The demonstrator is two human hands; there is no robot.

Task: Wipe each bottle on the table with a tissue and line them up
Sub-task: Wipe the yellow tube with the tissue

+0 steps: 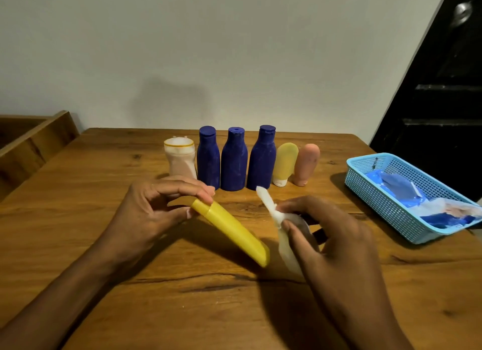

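Note:
My left hand (154, 208) pinches the cap end of a yellow bottle (234, 232), which slants down to the right above the wooden table (104, 172). My right hand (331, 240) grips a crumpled white tissue (280, 219) just right of the bottle's lower end. Behind them stands a row of bottles: a whitish one (181, 159), three dark blue ones (208, 158) (234, 161) (263, 159), a pale yellow tube (285, 163) and a pink tube (306, 163).
A light blue plastic basket (370, 182) holding a blue and white packet (417, 201) sits at the table's right edge. A wooden frame (34, 138) stands off the table's left side. A dark door (443, 101) is at the far right.

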